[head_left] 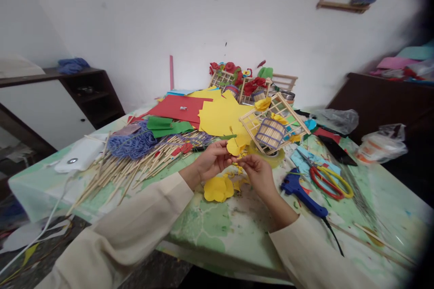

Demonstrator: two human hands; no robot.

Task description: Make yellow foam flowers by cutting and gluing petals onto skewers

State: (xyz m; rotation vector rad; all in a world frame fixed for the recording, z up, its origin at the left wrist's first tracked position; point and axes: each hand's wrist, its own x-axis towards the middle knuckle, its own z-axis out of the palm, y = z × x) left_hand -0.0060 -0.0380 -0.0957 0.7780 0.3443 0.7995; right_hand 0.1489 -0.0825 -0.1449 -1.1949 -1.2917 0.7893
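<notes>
Over the middle of the table, my left hand (pixel 214 160) is closed on a yellow paper flower (pixel 234 146) with a thin stem rising from it. Close by on the right, my right hand (pixel 259 174) pinches at the flower's lower edge with thumb and forefinger; the exact bit between those fingertips is too small to make out. Just below my hands lies another yellow paper blossom (pixel 219 188), with small yellow scraps (pixel 237 185) beside it. A blue glue gun (pixel 303 194) rests to the right of my right hand.
Scissors (pixel 330 183) with red and yellow handles lie right of the glue gun. A stick frame with a small basket (pixel 270 133) leans behind my hands. Bamboo sticks (pixel 135 167), purple yarn (pixel 132 142) and yellow paper sheets (pixel 224 115) cover the left and back. A glue-gun cord (pixel 334 235) trails toward the front edge.
</notes>
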